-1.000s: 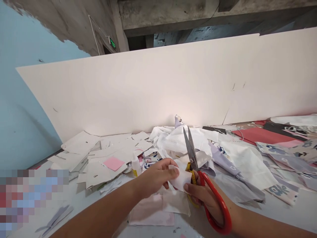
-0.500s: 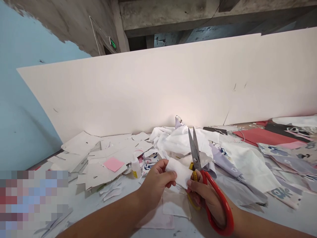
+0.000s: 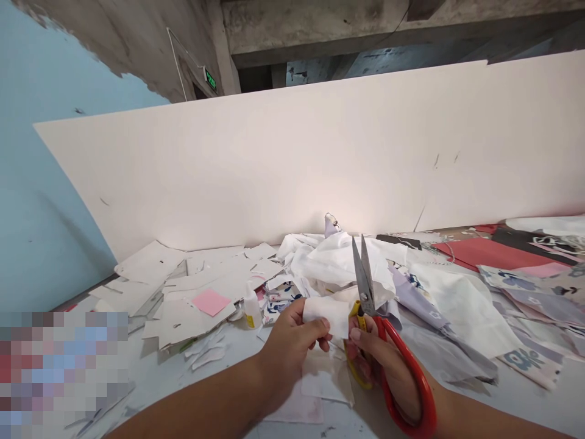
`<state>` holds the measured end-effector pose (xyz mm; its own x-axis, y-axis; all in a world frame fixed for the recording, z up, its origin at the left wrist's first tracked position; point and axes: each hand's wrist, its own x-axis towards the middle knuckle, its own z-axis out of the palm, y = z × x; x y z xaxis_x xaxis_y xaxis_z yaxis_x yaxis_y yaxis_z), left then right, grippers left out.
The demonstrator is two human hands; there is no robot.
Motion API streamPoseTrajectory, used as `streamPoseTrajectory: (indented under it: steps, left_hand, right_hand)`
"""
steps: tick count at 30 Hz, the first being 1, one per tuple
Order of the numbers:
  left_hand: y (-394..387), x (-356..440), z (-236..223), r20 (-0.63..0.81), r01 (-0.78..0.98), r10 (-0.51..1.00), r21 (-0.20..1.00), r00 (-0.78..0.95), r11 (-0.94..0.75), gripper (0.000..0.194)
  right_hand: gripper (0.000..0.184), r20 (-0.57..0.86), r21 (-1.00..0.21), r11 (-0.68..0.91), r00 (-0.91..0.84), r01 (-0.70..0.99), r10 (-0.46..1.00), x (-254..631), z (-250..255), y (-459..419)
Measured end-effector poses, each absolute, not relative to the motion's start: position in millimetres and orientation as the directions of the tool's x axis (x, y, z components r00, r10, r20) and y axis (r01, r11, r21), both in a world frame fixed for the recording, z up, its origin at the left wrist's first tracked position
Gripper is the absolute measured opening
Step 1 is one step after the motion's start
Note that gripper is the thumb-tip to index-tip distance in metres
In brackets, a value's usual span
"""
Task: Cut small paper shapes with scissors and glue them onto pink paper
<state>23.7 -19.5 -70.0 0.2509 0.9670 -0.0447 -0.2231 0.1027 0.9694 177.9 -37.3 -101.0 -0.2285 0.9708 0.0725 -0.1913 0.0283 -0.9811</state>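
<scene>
My left hand (image 3: 292, 335) pinches a small white piece of cloth or paper (image 3: 322, 311) between thumb and fingers. My right hand (image 3: 384, 360) is closed around large red-handled scissors (image 3: 414, 390), whose blades point up and stand slightly parted. The same hand also holds a small yellow tool (image 3: 359, 360) that looks like thread snips; its tip is close to the white piece's right edge. Below the hands, a pale square piece (image 3: 326, 381) lies over a pinkish sheet (image 3: 297, 411) on the table.
Grey-white card pieces (image 3: 196, 280) are piled at left, with a pink square (image 3: 211, 302) on top. A small white glue-like bottle (image 3: 252, 306) stands beside them. White fabric (image 3: 338, 262) is heaped behind my hands; patterned cloth (image 3: 530, 366) and red sheets (image 3: 489, 251) lie right. A white board (image 3: 292, 164) stands behind.
My right thumb and fingers have come away from the white piece's right edge, and the scissors have shifted slightly right. My left hand still holds the piece, now turned more level.
</scene>
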Motion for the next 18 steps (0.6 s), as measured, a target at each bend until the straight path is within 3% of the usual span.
streamPoseTrajectory:
  steps: [3,9,18]
  left_hand:
    - [-16,21,-69,0.033,-0.211,0.976,0.977,0.216,0.013,0.011]
    - [-11,19,-72,0.050,-0.180,0.976,0.984,0.210,-0.011,0.015]
    - [-5,13,-68,0.061,-0.230,0.965,0.973,0.257,-0.001,0.010]
  right_hand:
    - [0.032,0.084,-0.971,0.032,-0.212,-0.237,0.974,176,-100,-39]
    - [0.045,0.094,-0.990,0.067,-0.225,-0.125,0.970,177,-99,-48]
    - [0.042,0.023,-0.967,-0.038,-0.236,-0.250,0.971,175,-90,-43]
